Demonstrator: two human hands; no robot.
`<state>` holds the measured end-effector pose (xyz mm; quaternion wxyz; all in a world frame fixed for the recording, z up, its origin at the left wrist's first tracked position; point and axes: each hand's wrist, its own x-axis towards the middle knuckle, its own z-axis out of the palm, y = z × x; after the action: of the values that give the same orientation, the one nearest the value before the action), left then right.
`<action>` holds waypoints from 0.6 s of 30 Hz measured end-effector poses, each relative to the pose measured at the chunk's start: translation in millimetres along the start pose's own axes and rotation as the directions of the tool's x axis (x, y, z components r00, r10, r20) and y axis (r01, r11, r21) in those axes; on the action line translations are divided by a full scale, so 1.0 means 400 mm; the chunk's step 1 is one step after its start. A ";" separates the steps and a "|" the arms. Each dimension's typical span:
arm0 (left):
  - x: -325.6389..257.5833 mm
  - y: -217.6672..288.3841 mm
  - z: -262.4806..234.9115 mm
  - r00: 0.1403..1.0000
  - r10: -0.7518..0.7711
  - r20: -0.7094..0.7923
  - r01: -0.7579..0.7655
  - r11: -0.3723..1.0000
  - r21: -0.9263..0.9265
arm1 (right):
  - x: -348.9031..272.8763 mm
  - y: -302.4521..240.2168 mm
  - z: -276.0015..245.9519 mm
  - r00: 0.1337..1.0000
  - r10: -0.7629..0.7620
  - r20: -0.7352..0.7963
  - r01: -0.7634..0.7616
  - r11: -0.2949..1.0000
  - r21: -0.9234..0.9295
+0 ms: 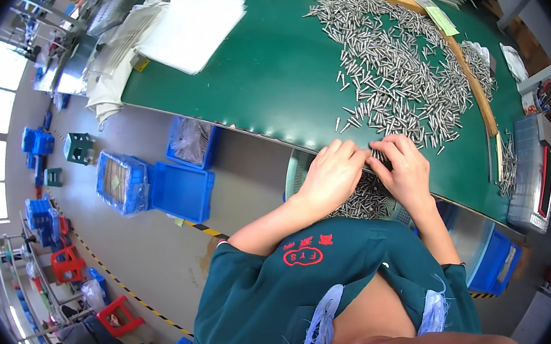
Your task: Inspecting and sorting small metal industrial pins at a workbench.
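Observation:
A broad heap of small silvery metal pins [384, 62] lies on the green tabletop [235, 96]. At the table's near edge, my left hand [335, 174] is closed, its fingertips bent toward those of my right hand [405, 167]. My right hand is also closed, thumb and fingers drawn together, with some pins showing around them. What either hand pinches is too small or hidden to make out. Below my hands, against my body, a pale green basket [293, 173] holds many more metal pins [361, 205]; my hands and forearms partly cover it.
A curved wooden strip [464, 64] borders the heap on the far and right sides. White sheets [192, 31] lie at the far left of the table. Blue crates [188, 190] stand on the floor to the left. Another person [102, 336] bends down at lower left.

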<state>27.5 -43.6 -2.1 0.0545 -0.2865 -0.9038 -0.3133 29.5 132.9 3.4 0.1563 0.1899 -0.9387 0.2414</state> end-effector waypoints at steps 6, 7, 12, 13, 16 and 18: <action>-0.026 -0.004 -0.031 0.959 -0.159 0.234 0.254 0.847 -0.467 | -0.005 0.010 -0.010 0.999 -0.014 -0.034 0.013 0.999 -0.034; -0.038 -0.024 -0.001 0.900 -0.157 0.407 0.415 0.599 -0.685 | -0.008 0.011 -0.012 0.999 -0.014 -0.035 0.013 0.999 -0.034; -0.051 -0.049 0.084 0.757 -0.062 0.651 0.646 -0.078 -0.759 | -0.015 0.014 -0.021 1.000 -0.027 -0.013 0.026 1.000 -0.012; -0.043 -0.044 0.083 0.716 -0.046 0.696 0.682 -0.163 -0.712 | -0.019 0.013 -0.025 1.000 -0.024 -0.013 0.024 1.000 -0.015; -0.018 -0.036 0.076 0.650 -0.016 0.760 0.723 -0.296 -0.625 | -0.027 0.006 -0.038 0.997 -0.042 0.070 0.039 0.998 0.042; -0.014 -0.038 0.077 0.626 0.048 0.778 0.725 -0.405 -0.558 | -0.034 0.001 -0.043 0.995 -0.042 0.094 0.037 0.998 0.056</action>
<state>26.2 -37.6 -36.3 -0.5308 0.0573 -0.3123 -0.7858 45.0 145.8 12.4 0.1109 0.2239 -0.9342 0.2545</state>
